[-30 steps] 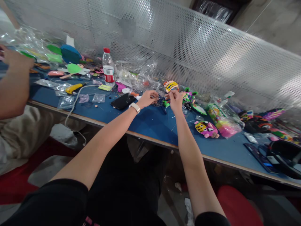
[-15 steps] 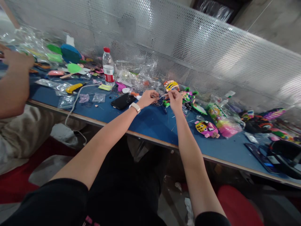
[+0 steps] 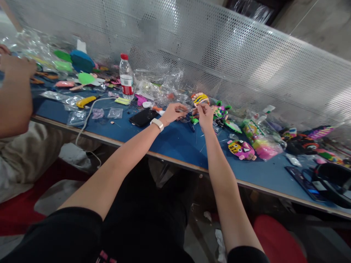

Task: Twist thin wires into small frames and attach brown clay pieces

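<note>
Over the blue table my left hand (image 3: 174, 113), with a pale watch band at the wrist, has its fingers curled and pinched. A short gap to its right, my right hand (image 3: 204, 114) is closed too, thumb and fingertips together. Whatever thin thing they may hold is too fine to make out. Just behind the right hand stands a yellow, blue and orange foam figure (image 3: 200, 99). A green and purple foam animal (image 3: 221, 110) lies to its right. Thin wire-like strands (image 3: 202, 147) are scattered below the hands. A black phone (image 3: 143, 117) is left of my left wrist.
Left of the phone stands a red-capped bottle (image 3: 126, 78). A yellow-handled cutter (image 3: 86, 102) and a white cable (image 3: 89, 116) lie farther left. At right are a pink-and-yellow foam face (image 3: 241, 149) and another phone (image 3: 305, 183). A co-worker's arm (image 3: 16, 98) reaches in at left.
My fingers have shifted slightly, and the thin pale strand that showed between my hands is no longer distinct. The co-worker's hand has moved a little to the left.
</note>
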A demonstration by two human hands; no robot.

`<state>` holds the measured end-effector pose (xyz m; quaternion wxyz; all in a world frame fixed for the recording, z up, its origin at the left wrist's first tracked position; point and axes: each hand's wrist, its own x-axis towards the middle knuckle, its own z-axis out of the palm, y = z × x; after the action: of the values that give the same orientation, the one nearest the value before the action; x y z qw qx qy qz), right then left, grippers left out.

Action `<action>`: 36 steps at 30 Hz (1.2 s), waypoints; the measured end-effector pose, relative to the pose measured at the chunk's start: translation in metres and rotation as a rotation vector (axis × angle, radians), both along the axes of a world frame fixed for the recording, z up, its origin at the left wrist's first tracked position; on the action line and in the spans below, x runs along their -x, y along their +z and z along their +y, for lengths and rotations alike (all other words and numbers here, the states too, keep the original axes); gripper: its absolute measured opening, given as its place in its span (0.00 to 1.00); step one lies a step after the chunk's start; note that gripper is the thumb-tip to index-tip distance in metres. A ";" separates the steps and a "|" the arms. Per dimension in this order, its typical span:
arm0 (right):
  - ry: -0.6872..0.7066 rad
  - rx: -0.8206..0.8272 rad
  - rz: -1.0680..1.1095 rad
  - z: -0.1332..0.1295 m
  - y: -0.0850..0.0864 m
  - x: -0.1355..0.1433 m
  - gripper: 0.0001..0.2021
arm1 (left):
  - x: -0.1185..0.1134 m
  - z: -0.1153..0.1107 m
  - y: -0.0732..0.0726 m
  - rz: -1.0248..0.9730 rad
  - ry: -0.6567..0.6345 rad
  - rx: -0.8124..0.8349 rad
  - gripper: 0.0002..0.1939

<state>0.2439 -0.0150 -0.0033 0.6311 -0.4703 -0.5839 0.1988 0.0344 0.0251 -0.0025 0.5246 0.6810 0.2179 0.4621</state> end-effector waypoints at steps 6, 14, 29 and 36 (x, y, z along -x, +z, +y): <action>0.013 -0.103 -0.061 -0.010 0.011 0.009 0.32 | -0.003 -0.002 0.002 -0.084 -0.013 0.050 0.10; -0.022 -0.229 -0.147 -0.025 0.021 0.025 0.29 | -0.002 -0.004 0.005 -0.130 -0.062 0.081 0.08; -0.041 -0.222 -0.132 -0.026 0.021 0.030 0.29 | -0.003 -0.001 0.002 -0.113 -0.066 0.089 0.09; -0.186 -0.294 -0.146 -0.023 0.022 0.023 0.29 | -0.002 -0.005 0.005 -0.105 -0.026 0.093 0.10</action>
<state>0.2204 -0.0382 0.0186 0.6646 -0.4380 -0.6051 0.0173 0.0369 0.0201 0.0021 0.5724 0.6335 0.2025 0.4796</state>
